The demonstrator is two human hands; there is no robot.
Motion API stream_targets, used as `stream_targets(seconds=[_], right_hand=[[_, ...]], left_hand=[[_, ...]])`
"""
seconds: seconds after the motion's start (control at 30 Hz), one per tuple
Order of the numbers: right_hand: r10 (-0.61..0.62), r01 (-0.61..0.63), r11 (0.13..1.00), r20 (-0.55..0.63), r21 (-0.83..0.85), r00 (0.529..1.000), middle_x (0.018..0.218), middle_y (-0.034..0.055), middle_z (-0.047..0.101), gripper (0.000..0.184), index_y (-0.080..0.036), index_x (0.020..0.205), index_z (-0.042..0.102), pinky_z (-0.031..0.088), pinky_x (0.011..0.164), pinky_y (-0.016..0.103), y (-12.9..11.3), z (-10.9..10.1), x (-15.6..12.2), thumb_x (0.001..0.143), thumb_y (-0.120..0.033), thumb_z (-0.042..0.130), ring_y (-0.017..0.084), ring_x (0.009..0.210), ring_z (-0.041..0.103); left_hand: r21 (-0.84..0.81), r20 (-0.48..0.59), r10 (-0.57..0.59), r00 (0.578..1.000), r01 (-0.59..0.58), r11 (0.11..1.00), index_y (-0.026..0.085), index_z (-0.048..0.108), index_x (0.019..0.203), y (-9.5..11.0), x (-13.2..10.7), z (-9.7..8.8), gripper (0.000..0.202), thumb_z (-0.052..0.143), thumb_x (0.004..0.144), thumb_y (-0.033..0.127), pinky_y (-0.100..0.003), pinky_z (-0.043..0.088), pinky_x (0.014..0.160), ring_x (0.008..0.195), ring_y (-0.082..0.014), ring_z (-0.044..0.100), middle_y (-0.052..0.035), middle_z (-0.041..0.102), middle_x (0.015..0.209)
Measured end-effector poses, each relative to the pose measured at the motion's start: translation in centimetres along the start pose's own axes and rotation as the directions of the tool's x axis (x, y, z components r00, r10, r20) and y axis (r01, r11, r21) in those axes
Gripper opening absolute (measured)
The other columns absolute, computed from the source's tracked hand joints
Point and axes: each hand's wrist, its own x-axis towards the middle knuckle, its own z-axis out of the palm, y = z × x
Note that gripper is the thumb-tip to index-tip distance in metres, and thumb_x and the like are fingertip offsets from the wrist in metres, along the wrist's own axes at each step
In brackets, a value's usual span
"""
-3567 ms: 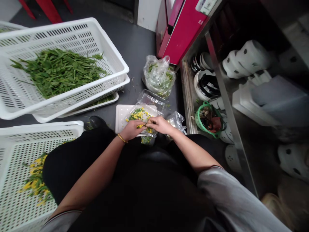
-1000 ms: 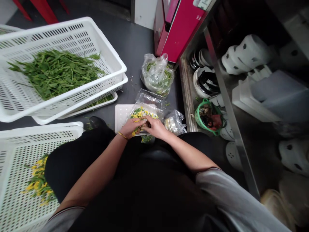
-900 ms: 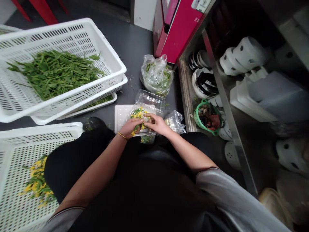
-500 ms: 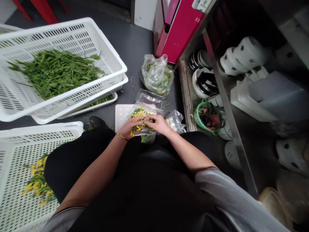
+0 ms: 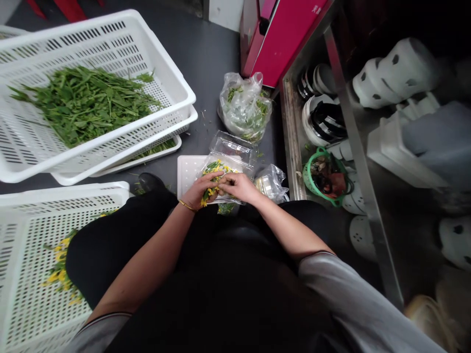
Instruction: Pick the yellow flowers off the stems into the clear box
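Note:
A clear plastic clamshell box [image 5: 231, 157] lies open on a flat white perforated tray [image 5: 187, 172] on the floor, with yellow flowers and green stems [image 5: 214, 169] inside. My left hand [image 5: 201, 190], a gold bangle at its wrist, is closed on a small bunch of those yellow flowers at the box's near edge. My right hand [image 5: 238, 186] touches it from the right, fingers pinched on the same bunch. Both hands meet over the box, just beyond my black-clad knees.
A white crate of green stalks [image 5: 84, 100] sits stacked on others at upper left. A white crate [image 5: 22, 245] with yellow flowers is at lower left. A clear bag of greens [image 5: 246, 109], a small crumpled bag [image 5: 271, 182], a magenta box [image 5: 283, 39], a steel shelf with dishes [image 5: 324, 122].
My hands have stayed over the clamshell box, working the yellow flowers with small finger shifts. The view has tipped slightly, so everything sits a little higher and to the right.

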Motion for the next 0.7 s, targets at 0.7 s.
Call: stream_targets(seconds=[0.7], right_hand=[[0.387, 0.006, 0.514, 0.238, -0.858, 0.891, 0.105, 0.0159, 0.065, 0.028, -0.014, 0.104, 0.065, 0.048, 0.072, 0.032, 4.3, 0.6, 3.8, 0.081, -0.020, 0.051, 0.027, 0.095, 0.062]], left_hand=[[0.050, -0.084, 0.131, 0.988, -0.127, 0.991, 0.012, 0.062, 0.104, 1.9, -0.3, -1.0, 0.038, 0.063, 0.067, 0.018, -0.019, 0.026, 0.033, 0.035, -0.0084, 0.046, -0.0023, 0.063, 0.058]])
